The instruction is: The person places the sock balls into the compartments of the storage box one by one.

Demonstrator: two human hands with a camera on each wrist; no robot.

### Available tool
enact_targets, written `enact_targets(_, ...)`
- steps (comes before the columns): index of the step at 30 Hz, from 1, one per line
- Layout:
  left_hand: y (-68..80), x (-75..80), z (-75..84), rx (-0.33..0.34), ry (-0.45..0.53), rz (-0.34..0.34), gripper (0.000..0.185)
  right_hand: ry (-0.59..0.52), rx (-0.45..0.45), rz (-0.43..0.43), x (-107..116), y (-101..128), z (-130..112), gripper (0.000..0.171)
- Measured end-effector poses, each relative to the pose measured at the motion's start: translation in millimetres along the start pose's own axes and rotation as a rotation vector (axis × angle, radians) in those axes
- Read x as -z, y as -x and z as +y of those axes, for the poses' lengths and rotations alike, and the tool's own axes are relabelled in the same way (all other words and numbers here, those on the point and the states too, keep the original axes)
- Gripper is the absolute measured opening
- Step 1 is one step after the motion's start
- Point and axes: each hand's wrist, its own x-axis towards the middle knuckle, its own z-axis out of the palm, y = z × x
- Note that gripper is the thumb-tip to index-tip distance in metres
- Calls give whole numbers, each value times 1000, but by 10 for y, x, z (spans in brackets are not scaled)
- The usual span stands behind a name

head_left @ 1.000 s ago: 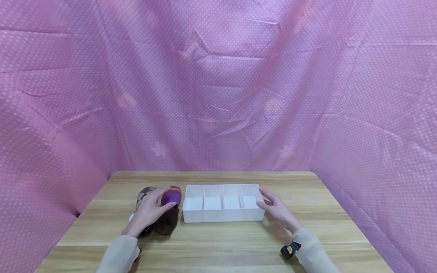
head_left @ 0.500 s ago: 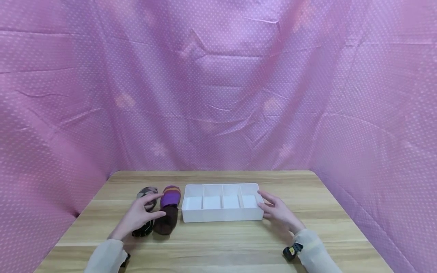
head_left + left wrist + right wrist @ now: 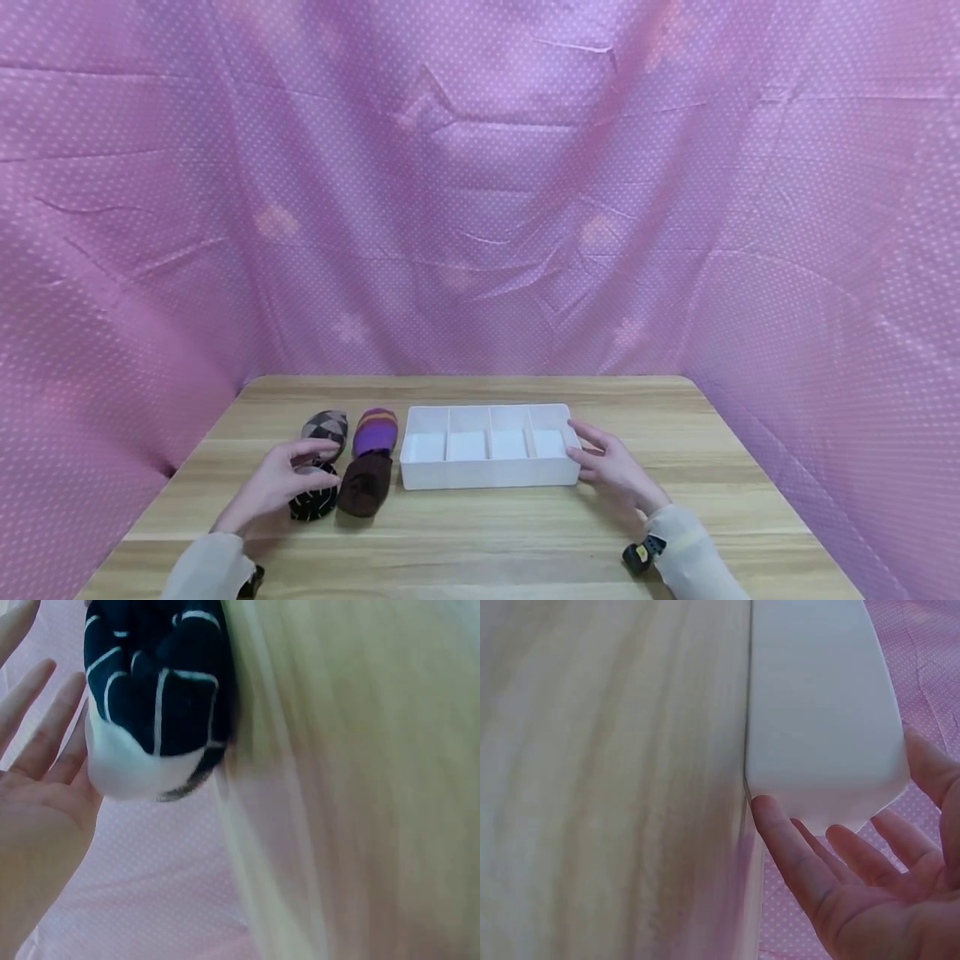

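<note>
The head view looks forward and slightly down from above the near edge of the light wooden table (image 3: 480, 533), at a middle distance, so the whole tabletop and the pink dotted cloth backdrop (image 3: 480, 208) are seen.

The left wrist view is very close and rotated. It looks past the open left hand (image 3: 37, 795) at the rolled black sock with white lines (image 3: 154, 697), which the head view also shows (image 3: 313, 500).

The right wrist view is also very close and rotated. It faces the end wall of the white plastic divided box (image 3: 821, 712), beside the right hand (image 3: 870, 885). The head view shares this box (image 3: 487, 479) and hand (image 3: 611, 468).
</note>
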Motion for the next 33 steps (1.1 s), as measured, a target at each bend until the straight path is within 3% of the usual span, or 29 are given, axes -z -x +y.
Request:
enact_targets(9,126,75,-75,-56,25,-70,56,35,10,-8,42,35,-33,69)
enact_targets(15,170,112,-98,-19,1,-137,60,46,3,-10,61,38,-31,69)
enact_targets(24,227,81,-90,11,20,-171,54,22,2,-33,80,60,-8,68)
enact_targets(33,316,35,-78,-53,65,-245,50,18,1,-60,134,104,10,70)
